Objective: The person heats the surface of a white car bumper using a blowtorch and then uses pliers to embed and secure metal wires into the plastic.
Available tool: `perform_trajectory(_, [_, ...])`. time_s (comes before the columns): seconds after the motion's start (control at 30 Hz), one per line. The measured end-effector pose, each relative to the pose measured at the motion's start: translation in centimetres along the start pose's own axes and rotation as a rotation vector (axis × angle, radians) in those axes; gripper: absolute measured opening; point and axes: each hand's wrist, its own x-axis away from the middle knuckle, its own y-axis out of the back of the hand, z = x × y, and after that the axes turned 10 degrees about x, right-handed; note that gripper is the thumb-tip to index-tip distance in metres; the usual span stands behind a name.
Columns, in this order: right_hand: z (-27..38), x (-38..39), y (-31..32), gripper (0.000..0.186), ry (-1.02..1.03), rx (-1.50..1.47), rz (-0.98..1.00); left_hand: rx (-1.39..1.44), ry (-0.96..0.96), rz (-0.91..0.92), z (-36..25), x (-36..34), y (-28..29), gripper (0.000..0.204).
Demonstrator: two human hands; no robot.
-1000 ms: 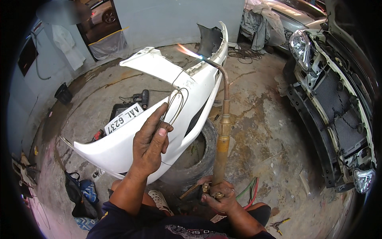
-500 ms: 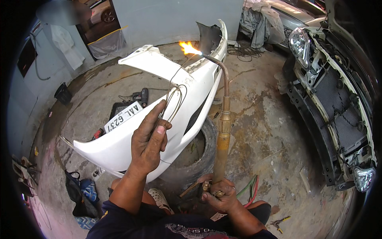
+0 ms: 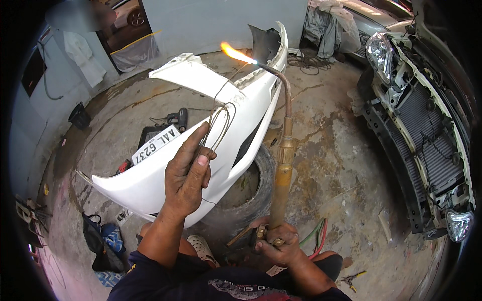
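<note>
Dark navy short-sleeved shirt with printed chest graphic, bare forearms, pale perforated clog on foot.

Workshop floor, as we see it from above — our left hand (image 3: pixel 188 175) pinches a loop of thin wire (image 3: pixel 221 123) over a white car bumper (image 3: pixel 211 130) resting on a tyre (image 3: pixel 246 195). Our right hand (image 3: pixel 276 246) grips the brass gas torch (image 3: pixel 282 165), flame (image 3: pixel 236 51) lit at its bent tip. A stripped car front (image 3: pixel 422 130) stands at right — red and green hoses (image 3: pixel 317 235) lie beside the right hand.
</note>
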Motion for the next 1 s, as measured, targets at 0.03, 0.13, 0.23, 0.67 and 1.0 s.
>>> perform_trajectory(0.03, [0.0,0.0,0.0,0.028,-0.01,-0.017,0.004,-0.004,-0.002,-0.001,0.0,0.0,0.0,0.064])
perform_trajectory(0.13, [0.1,-0.1,-0.2,0.028,-0.024,-0.058,0.004,-0.015,0.002,-0.004,0.1,-0.1,0.1,0.065])
perform_trajectory(0.23, [0.1,-0.2,-0.2,0.029,-0.005,-0.058,-0.005,-0.023,0.018,-0.013,-0.1,-0.1,0.0,0.067])
perform_trajectory(0.67, [0.0,-0.3,-0.1,0.027,-0.001,-0.059,-0.001,-0.182,-0.008,0.033,-1.3,0.0,1.0,0.056])
perform_trajectory(1.0, [-1.5,0.6,2.0,0.025,-0.084,-0.054,-0.141,-0.729,0.04,0.127,-6.7,0.6,4.8,0.041])
